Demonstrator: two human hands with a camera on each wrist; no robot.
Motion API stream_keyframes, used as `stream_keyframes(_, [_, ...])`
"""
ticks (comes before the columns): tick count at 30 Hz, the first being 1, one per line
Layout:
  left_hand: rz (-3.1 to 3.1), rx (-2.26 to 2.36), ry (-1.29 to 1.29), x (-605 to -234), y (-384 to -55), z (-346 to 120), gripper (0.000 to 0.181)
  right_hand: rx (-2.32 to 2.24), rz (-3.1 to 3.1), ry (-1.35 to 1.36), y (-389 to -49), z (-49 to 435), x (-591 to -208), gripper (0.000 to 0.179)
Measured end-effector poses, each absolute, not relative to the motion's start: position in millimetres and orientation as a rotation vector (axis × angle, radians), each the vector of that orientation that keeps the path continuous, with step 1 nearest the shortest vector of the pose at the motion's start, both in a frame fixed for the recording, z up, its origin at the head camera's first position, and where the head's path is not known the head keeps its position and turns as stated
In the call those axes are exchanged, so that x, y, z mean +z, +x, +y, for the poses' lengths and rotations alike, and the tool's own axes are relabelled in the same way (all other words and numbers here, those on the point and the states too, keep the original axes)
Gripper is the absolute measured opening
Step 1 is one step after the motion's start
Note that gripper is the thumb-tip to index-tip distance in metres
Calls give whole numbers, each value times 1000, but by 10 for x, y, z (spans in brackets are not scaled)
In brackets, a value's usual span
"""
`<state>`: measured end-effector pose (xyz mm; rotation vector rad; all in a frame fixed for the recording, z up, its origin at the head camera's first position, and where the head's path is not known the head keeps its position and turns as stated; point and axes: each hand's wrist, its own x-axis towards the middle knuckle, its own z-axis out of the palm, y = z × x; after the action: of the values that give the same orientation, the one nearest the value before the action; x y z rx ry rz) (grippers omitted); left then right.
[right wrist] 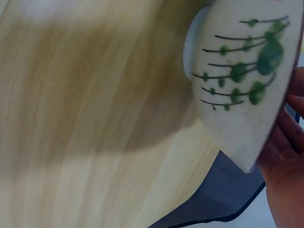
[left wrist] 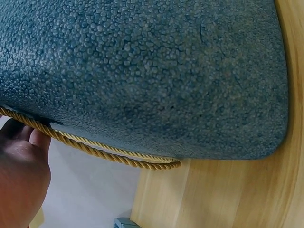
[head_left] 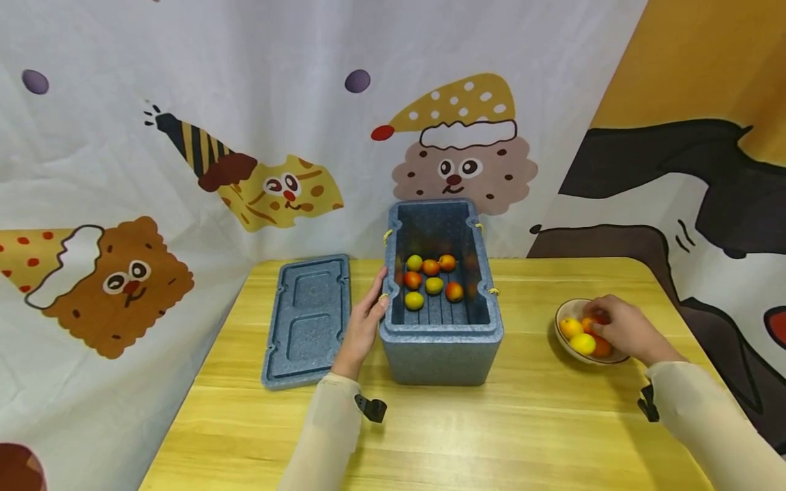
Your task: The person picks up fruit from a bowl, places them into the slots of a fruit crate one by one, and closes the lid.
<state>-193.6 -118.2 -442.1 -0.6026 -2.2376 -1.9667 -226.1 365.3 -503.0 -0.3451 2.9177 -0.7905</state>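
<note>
A grey-blue foam box (head_left: 442, 358) stands uncovered with several small yellow and orange-red fruits (head_left: 433, 286) on its floor. My left hand (head_left: 362, 327) rests against the box's left wall, fingers extended along it and thumb near the rim. In the left wrist view this hand is beside the box's yellow rope handle (left wrist: 109, 154). Over on the right, my right hand (head_left: 626, 331) reaches into a bowl (head_left: 560, 334), thumb and fingers around an orange-red fruit (head_left: 603, 318). Yellow fruits (head_left: 582, 344) lie beside it. In the right wrist view, the bowl's wall (right wrist: 218, 109) hides the fingertips.
The box's lid (head_left: 310, 317) lies flat on the wooden table (head_left: 430, 436), left of the box. Behind the table hangs a cloth (head_left: 295, 82) printed with cartoon cookies in party hats. Wooden tabletop lies between the box and the bowl.
</note>
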Motion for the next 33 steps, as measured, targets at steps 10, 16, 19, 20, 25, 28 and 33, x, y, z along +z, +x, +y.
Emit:
stream_keyframes(10, [-2224, -1982, -595, -4433, -1930, -1180, 52, -770, 2898, -377, -2236, 3628, -5102, 27])
stream_keyframes(16, [-2218, -1993, -606, -4444, -1931, -1185, 52, -786, 2887, -364, -2233, 3640, -5118, 27])
stream_keyframes(19, [-2217, -1984, -610, -4448, -1938, -1185, 52, -798, 2883, -355, -2233, 3640, -5118, 27])
stream_keyframes(20, [-2216, -1981, -611, -4448, -1940, -1184, 52, -801, 2881, -352, -2233, 3635, -5117, 27])
stream_keyframes(25, [-2216, -1972, -608, -4450, -1947, -1179, 52, -787, 2876, -356, -2229, 3630, -5109, 27])
stream_keyframes(28, [-2213, -1970, -607, -4453, -1948, -1178, 52, -773, 2887, -373, -2233, 3624, -5113, 26])
stream_keyframes(33, [-2212, -1966, -600, -4461, -1944, -1183, 52, -726, 2906, -398, -2239, 3618, -5117, 27])
